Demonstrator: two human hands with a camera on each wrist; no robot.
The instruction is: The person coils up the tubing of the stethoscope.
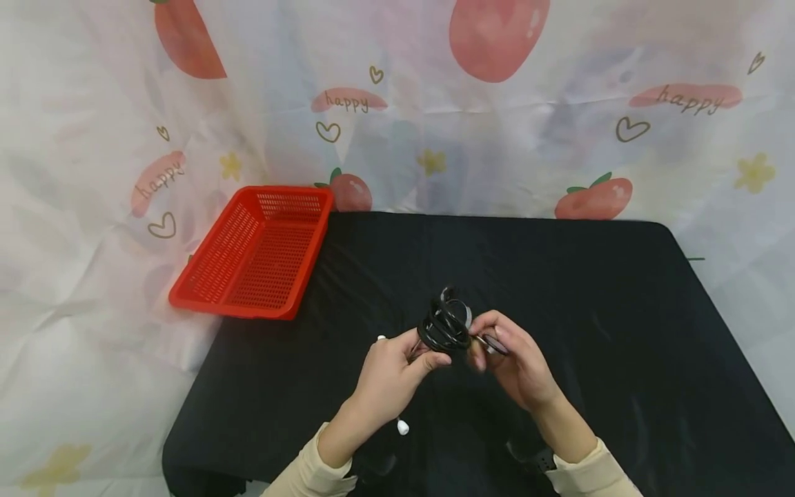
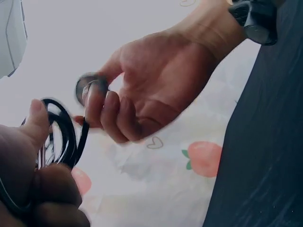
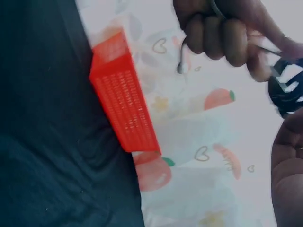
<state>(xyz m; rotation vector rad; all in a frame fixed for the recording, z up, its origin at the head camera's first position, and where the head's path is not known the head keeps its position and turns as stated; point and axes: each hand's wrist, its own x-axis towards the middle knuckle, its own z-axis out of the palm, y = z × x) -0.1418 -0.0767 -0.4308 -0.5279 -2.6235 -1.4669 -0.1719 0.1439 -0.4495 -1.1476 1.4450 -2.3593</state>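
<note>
Both hands were busy here, up above the dark surface (image 1: 590, 304), with a black stethoscope (image 1: 439, 331) between them! The left hand (image 1: 391, 376) had its grip closed, fingers curled round the metal tubes, thumb just under the looped black tubing (image 2: 66, 137). Over on the other side, the right hand (image 1: 518, 359) had a pinching grip, thumb and fingertips nearly together on the round chest piece (image 1: 495, 345), right beside the coil. And look at the ear tips: one white ear tip (image 1: 403, 427) hung below the left hand near the wrist, while another (image 1: 381, 337) peeked out beyond its knuckles! Out at the far left of the surface sat the red basket (image 1: 231, 310), well apart from both hands, its walls full of small slots. Behind it all, a pale curtain (image 1: 404, 179) showed hearts, red fruit and the word "happy".
</note>
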